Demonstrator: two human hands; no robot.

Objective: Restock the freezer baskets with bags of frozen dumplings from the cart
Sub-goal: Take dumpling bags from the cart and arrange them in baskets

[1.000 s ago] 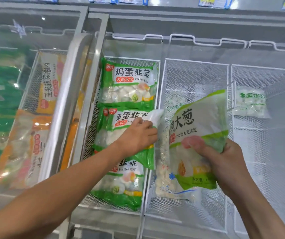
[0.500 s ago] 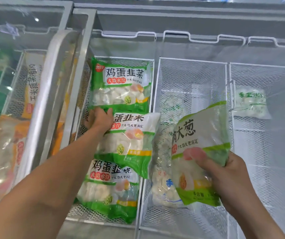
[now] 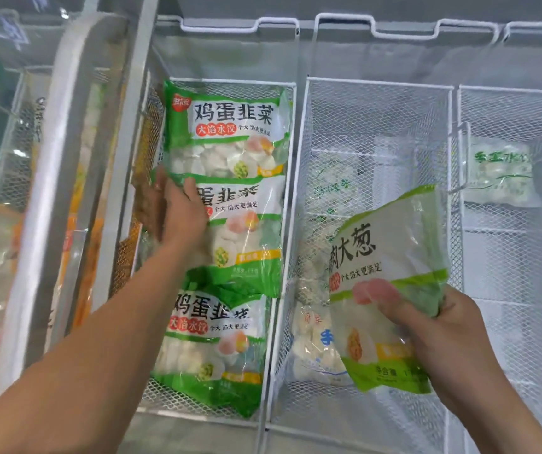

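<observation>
Three green egg-and-chive dumpling bags lie overlapping in the left wire basket (image 3: 230, 83): far bag (image 3: 227, 129), middle bag (image 3: 246, 234), near bag (image 3: 210, 345). My left hand (image 3: 177, 214) grips the middle bag's upper left corner, thumb on its face, fingers blurred at its edge. My right hand (image 3: 443, 332) holds another green dumpling bag (image 3: 390, 276) tilted above the middle basket (image 3: 377, 85), fingers showing through the plastic.
A white-and-blue bag (image 3: 312, 348) lies low in the middle basket. The right basket (image 3: 518, 91) holds one pale bag (image 3: 499, 172). A sliding glass lid frame (image 3: 66, 158) covers orange and green packs on the left.
My left hand moved from the middle bag's right corner to its upper left corner, and that bag now lies straighter in the basket. The right hand keeps its bag over the middle basket.
</observation>
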